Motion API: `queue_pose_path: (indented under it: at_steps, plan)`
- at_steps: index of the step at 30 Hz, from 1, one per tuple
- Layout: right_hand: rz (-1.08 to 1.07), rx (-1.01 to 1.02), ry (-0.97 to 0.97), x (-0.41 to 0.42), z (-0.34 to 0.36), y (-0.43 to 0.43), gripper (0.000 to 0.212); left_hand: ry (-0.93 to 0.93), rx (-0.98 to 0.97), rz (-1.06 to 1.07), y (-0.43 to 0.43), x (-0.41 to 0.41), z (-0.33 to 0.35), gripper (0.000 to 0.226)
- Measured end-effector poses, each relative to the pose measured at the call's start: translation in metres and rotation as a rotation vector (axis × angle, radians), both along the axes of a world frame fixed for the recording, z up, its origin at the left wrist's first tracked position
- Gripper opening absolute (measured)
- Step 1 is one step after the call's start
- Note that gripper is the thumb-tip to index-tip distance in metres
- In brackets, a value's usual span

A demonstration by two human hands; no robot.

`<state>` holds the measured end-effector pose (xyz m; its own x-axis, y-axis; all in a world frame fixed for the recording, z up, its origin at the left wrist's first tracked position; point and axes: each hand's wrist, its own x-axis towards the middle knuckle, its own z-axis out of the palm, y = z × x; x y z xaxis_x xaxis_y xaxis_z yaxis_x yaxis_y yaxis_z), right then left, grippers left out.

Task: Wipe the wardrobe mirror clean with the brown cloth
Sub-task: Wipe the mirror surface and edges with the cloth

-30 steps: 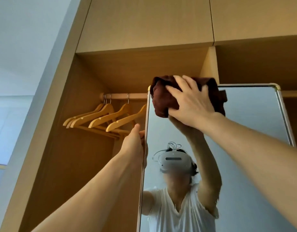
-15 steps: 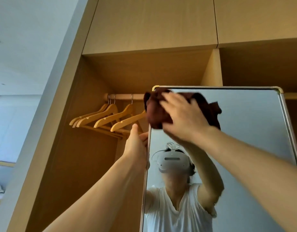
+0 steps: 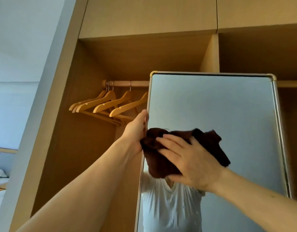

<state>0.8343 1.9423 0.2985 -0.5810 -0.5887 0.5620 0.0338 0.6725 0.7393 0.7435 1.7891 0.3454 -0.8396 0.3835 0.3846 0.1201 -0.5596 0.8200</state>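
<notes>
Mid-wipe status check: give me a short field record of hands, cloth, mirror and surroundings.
mirror: upright, metal-framed, upper glass uncovered
brown cloth: bunched, against the glass near the left edge
right hand: flat on the cloth, pressing it
left hand: holds the mirror's left edge
hangers: wooden, on the rail left of the mirror

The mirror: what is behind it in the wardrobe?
A rail runs behind the mirror; wooden hangers hang on it, beside the mirror's edge. The last hanger passes partly behind the mirror. Whatever lies further along the rail is covered.
</notes>
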Motion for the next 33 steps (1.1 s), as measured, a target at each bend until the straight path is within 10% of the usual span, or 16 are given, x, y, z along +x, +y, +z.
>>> queue_pose_path:
  at_steps: [8, 19, 27, 33]
  plan:
    - [0.017, -0.433, 0.385, -0.008, 0.112, -0.004, 0.057, 0.060, -0.073, 0.091, 0.003, -0.007, 0.002, 0.053]
    - [0.148, 0.138, -0.099, 0.005, -0.044, 0.020, 0.046, -0.064, 0.019, 0.059, 0.004, 0.005, 0.006, 0.033]
    - [0.041, -0.398, 0.413, 0.010, 0.090, 0.034, 0.057, -0.023, -0.059, 0.172, 0.006, -0.001, 0.004, 0.045]
    - [0.139, -0.129, 0.242, 0.010, -0.014, 0.026, 0.059, -0.042, -0.003, 0.124, 0.008, -0.001, 0.002, 0.034]
